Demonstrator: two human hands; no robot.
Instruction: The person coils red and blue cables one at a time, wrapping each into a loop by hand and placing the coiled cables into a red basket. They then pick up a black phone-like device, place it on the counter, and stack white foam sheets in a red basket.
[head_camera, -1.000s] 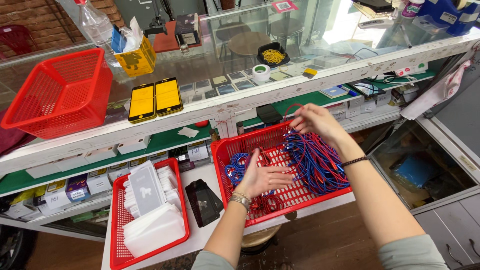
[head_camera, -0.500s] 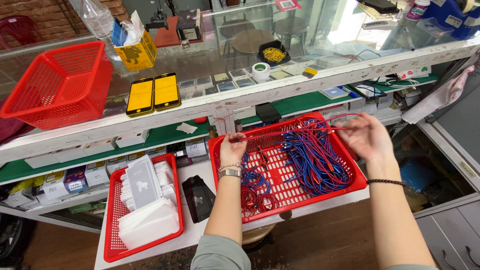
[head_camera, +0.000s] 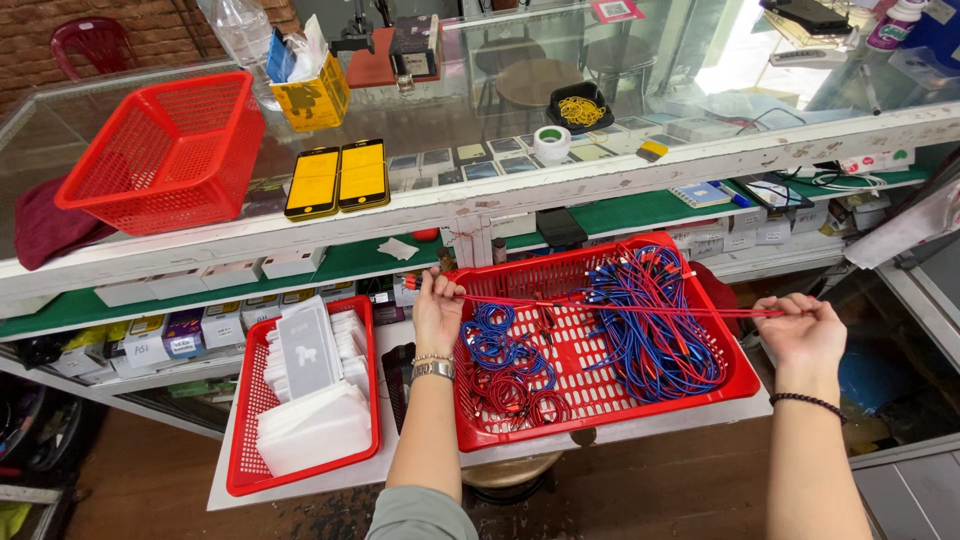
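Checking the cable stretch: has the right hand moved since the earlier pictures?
Yes. The right hand moved rightward, from over the red plastic basket to beyond its right edge.

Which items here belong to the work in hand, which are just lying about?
In use: red cable stretched between left hand and right hand; red tray of blue and red cables.
Idle: empty red basket, tape roll, tray of white packets.

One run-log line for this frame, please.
left hand: pinches end of red cable | right hand: grips other end | cable: stretched taut over red basket | basket: holds blue cables
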